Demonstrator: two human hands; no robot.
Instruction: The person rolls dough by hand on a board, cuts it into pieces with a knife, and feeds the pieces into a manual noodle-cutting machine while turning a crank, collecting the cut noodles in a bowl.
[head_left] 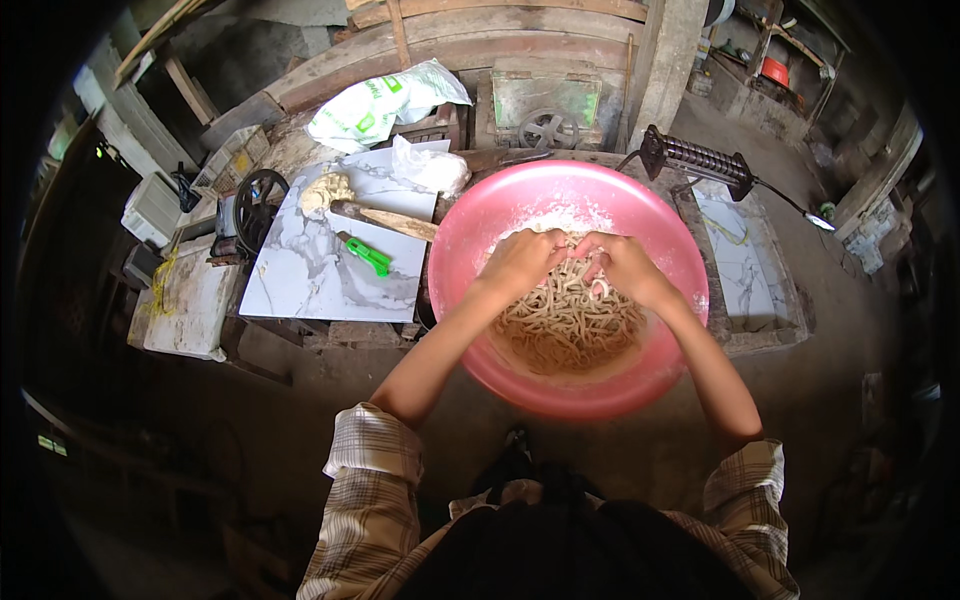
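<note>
A wide pink basin (655, 225) holds a heap of pale noodle strands (570, 325), with white flour (545, 208) dusted on its far inner wall. Both my hands are inside it, over the far part of the heap. My left hand (525, 262) has its fingers curled down into the strands. Close beside it, my right hand (632, 268) is closed too, with floury strands at its fingertips. The ends of the fingers are partly hidden among the noodles.
Left of the basin, a marbled tile (310, 280) carries a dough lump (327, 190), a green cutter (368, 254) and a wooden stick (398, 222). A clear plastic bag (430, 168) and a white-green sack (385, 105) lie behind. A coiled spring device (700, 160) stands right.
</note>
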